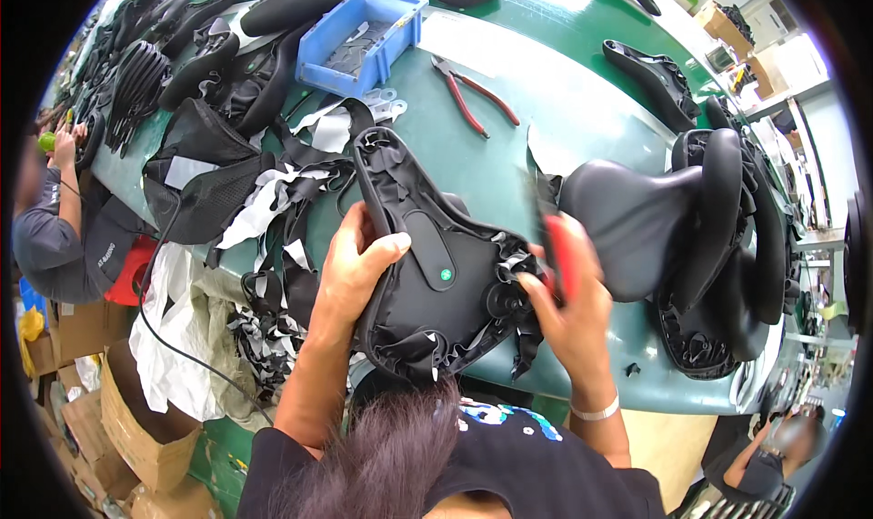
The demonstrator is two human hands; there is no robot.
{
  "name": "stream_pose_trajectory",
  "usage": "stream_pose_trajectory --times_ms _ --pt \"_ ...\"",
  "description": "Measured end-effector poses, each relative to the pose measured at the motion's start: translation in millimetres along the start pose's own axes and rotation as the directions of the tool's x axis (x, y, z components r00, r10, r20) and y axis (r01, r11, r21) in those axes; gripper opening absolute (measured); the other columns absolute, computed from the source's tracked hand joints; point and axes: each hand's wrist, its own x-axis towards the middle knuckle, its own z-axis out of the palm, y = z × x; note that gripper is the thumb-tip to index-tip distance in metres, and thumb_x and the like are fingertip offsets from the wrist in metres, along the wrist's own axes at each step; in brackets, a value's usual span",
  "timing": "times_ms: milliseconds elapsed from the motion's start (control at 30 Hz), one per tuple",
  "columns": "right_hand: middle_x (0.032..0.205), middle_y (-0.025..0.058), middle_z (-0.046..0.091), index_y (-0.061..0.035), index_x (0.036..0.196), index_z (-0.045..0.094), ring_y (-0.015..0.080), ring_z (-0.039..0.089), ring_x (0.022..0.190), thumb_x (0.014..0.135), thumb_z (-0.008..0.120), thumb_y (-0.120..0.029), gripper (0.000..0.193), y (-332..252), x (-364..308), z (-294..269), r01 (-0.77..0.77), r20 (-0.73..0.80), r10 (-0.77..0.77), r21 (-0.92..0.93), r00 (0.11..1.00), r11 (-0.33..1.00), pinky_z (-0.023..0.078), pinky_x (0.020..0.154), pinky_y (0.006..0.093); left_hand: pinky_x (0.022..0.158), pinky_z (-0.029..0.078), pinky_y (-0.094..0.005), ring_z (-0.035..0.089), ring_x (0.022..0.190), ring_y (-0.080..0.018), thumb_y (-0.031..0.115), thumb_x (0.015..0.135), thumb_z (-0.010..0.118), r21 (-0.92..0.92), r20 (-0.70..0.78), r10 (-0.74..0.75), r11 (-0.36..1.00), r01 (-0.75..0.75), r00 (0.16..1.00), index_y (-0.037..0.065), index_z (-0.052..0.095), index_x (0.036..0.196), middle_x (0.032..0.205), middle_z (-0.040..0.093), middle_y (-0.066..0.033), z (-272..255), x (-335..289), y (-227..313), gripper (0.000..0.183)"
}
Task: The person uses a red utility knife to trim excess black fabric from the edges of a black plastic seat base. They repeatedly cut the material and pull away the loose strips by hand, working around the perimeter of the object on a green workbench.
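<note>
A black bicycle saddle (pixel 427 246) is tipped up in front of me, its underside toward me and its narrow nose pointing away. My left hand (pixel 356 260) grips its left edge, with the thumb over the rim. Loose folds of black cover material bunch around the saddle's wide end. By the right side of that end, my right hand (pixel 577 301) is closed on a red-handled tool (pixel 567 255). Motion smears the tool's dark upper part, so its exact kind cannot be told.
Red-handled pliers (pixel 471 96) lie beyond the saddle, beside a blue bin (pixel 359 46) of dark flat parts. Finished-looking black saddles (pixel 637 219) pile up at right. Black and white scraps (pixel 282 201) heap at left, near a dark cable (pixel 182 337). Another person (pixel 55 219) works at far left.
</note>
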Motion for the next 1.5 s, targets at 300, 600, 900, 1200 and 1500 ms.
stream_pose_trajectory --times_ms 300,600,900,1200,1500 --pt "0.094 0.0084 0.066 -0.0005 0.128 0.047 0.0100 0.062 0.079 0.079 0.069 -0.002 0.054 7.4 25.8 -17.2 -0.315 0.044 0.315 0.280 0.948 0.907 0.052 0.070 0.0262 0.083 0.044 -0.0381 0.055 0.093 -0.0281 0.018 0.070 0.073 0.831 0.383 0.498 0.183 -0.526 0.778 0.003 0.056 0.109 0.100 0.056 -0.0132 31.3 3.1 18.4 0.046" --pt "0.085 0.0083 0.064 -0.0132 0.133 0.053 0.0232 0.061 0.064 0.081 0.066 -0.004 0.055 23.5 -8.4 -50.2 0.138 0.211 -0.084 -0.258 0.974 0.956 0.049 0.056 0.0346 0.068 0.040 -0.0346 0.051 0.068 -0.0242 0.022 0.084 0.066 0.634 0.615 0.241 0.415 -0.652 0.751 0.003 0.060 0.066 0.065 0.052 -0.0096 56.2 39.8 4.2 0.027" --pt "0.064 0.0093 0.051 -0.0167 0.138 0.048 0.0258 0.052 0.050 0.082 0.066 -0.007 0.060 -14.5 -61.6 -32.1 -0.041 0.240 0.189 -0.511 0.952 0.859 0.040 0.047 0.0383 0.064 0.046 -0.0270 0.056 0.066 -0.0128 0.017 0.086 0.064 -0.417 0.169 -0.005 0.906 0.076 0.986 0.002 0.064 0.082 0.072 0.061 -0.0023 41.2 50.4 7.2 0.016" --pt "0.063 0.0077 0.053 -0.0178 0.134 0.053 0.0254 0.052 0.051 0.083 0.067 -0.012 0.053 15.9 -22.1 -37.4 -0.018 0.182 0.081 -0.323 0.980 0.946 0.040 0.047 0.0386 0.074 0.041 -0.0369 0.053 0.080 -0.0253 0.030 0.080 0.066 0.734 0.657 0.341 -0.089 -0.673 0.672 0.004 0.063 0.081 0.079 0.061 -0.0105 70.3 40.3 22.4 0.026" --pt "0.062 0.0067 0.051 -0.0221 0.136 0.052 0.0234 0.051 0.048 0.083 0.067 -0.012 0.056 10.5 -14.1 -30.2 0.037 0.239 0.080 -0.449 0.968 0.893 0.041 0.045 0.0360 0.078 0.033 -0.0362 0.046 0.072 -0.0208 0.021 0.074 0.061 0.672 0.617 0.165 0.399 -0.624 0.770 0.005 0.055 0.060 0.066 0.052 -0.0056 69.6 56.7 11.2 0.023"
